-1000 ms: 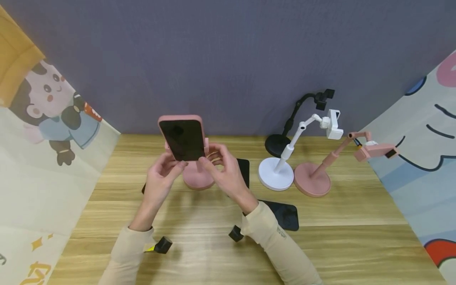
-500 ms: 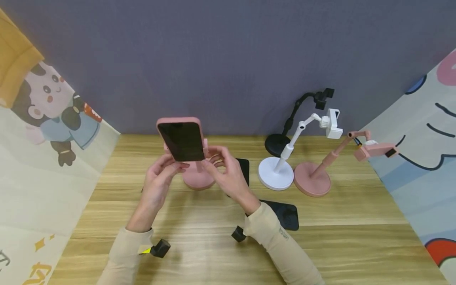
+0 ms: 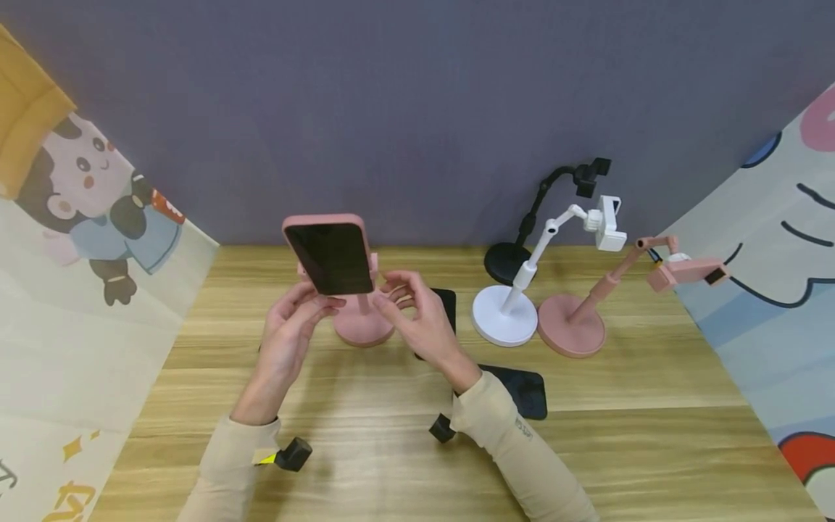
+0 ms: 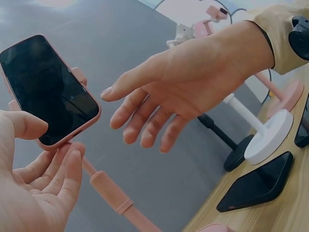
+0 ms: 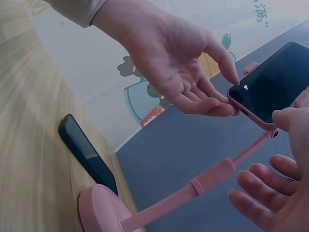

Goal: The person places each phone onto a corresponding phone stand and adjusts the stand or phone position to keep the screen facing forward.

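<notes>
Pink-cased smartphone: dark screen, tilted, seated in the clamp of a pink phone stand. Left hand: pinches the lower corner, thumb on front, fingers beneath. Right hand: has eased slightly off the opposite corner; now just beside it, fingers loose, nothing held. Judgement: the clamp probably carries the phone, the left hand steadying.

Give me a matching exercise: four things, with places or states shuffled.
1. Pink-cased dark-screened phone
2. White round-based phone stand
3. Black round-based phone stand
4. Left hand

A. Rearmost stand, nearest the grey-blue wall
B. Immediately beside the rightmost pink round-based stand
C. Pinching the phone's lower end
D. Held by the other pink stand

Pairs: 1-D; 2-B; 3-A; 4-C
</notes>
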